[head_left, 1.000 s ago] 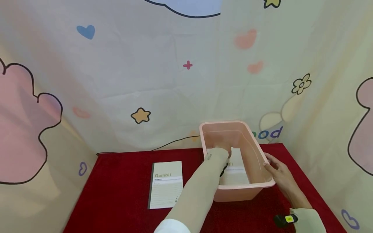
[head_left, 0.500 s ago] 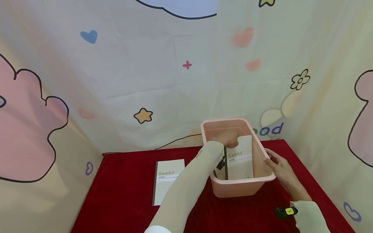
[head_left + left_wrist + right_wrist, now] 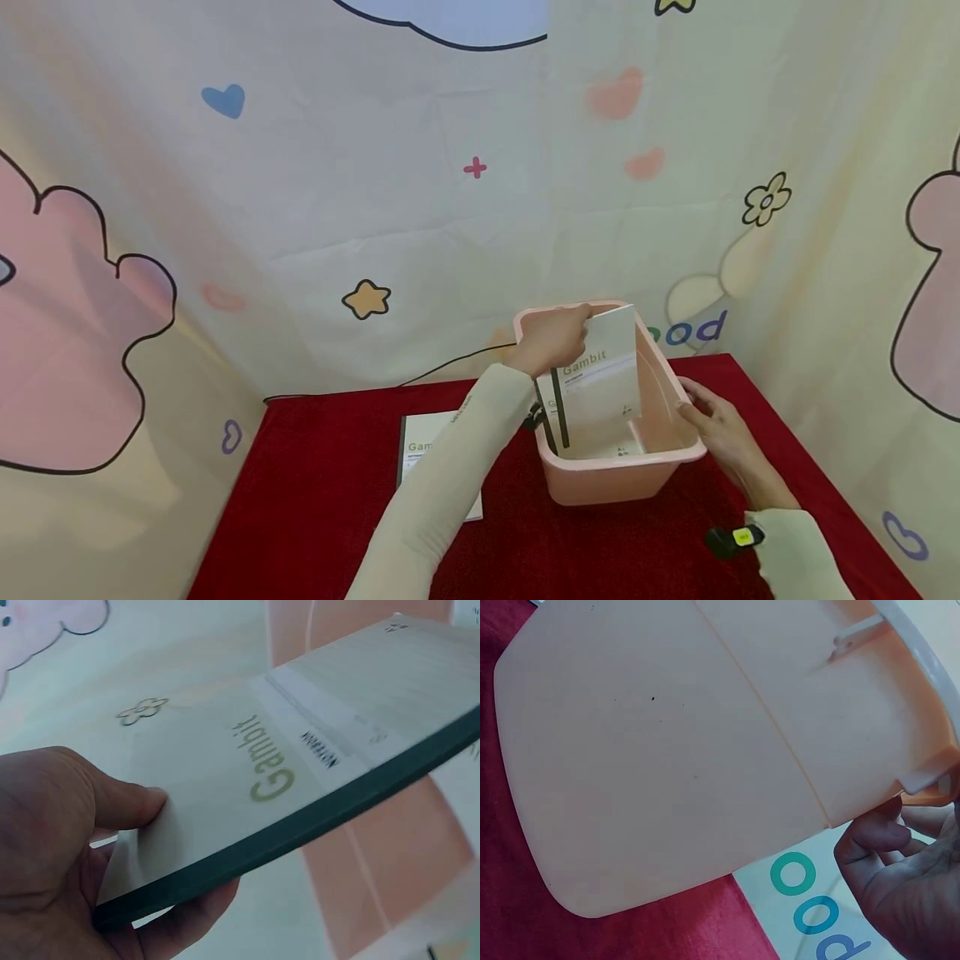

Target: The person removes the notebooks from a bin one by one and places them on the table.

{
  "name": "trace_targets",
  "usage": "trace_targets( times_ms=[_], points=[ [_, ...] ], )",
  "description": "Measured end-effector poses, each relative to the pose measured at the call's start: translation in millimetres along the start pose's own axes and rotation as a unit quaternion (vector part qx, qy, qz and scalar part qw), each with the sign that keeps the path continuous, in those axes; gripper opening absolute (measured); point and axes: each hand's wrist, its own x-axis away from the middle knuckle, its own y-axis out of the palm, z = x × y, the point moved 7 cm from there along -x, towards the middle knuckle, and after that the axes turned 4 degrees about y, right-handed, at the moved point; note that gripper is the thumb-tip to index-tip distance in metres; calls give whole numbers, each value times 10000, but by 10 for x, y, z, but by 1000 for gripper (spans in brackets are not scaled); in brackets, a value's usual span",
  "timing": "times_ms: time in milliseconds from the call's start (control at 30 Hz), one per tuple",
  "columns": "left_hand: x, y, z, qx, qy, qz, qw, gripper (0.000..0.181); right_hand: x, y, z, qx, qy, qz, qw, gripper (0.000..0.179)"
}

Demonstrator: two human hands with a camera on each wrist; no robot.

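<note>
My left hand (image 3: 551, 340) pinches a white notebook (image 3: 603, 358) by its top end, tilted upright and partly above the bin's rim. In the left wrist view, the thumb lies on the cover marked "Gambit", and fingers curl beneath the dark spine. Below it, inside the pink plastic bin (image 3: 607, 485), part of another notebook (image 3: 632, 442) shows; the held one covers much of it. My right hand (image 3: 723, 437) grips the bin's right rim. From the right wrist view, the curled fingers (image 3: 874, 834) are under the rim, against the bin's outer wall (image 3: 652, 765).
A further "Gambit" notebook (image 3: 427, 429) lies on the red cloth (image 3: 315, 483) left of the bin, half covered by my left forearm. A thin black cable (image 3: 450, 367) runs along the back edge. Behind hangs a patterned curtain (image 3: 420, 208).
My left hand has lifted the notebook from the bin's bottom, up and slightly left. The right hand has kept its grip on the rim.
</note>
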Motion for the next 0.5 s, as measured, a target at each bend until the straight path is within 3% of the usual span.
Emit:
trace_targets(
  times_ms=[100,200,367,500],
  points=[
    [112,-147,-32,-850,33,406,9955,33,-3,-2,1,-18,18,-5,10000,70],
    [254,-287,-50,-1105,165,886,9898,26,-9,1,2,-6,77,-18,10000,71],
    [490,-460,-114,-1220,355,1659,9779,17,-21,17,2,12,166,-63,9998,70],
    [665,-564,-206,-1090,386,2315,9659,20,-24,12,12,62,177,-50,9998,69]
  ],
)
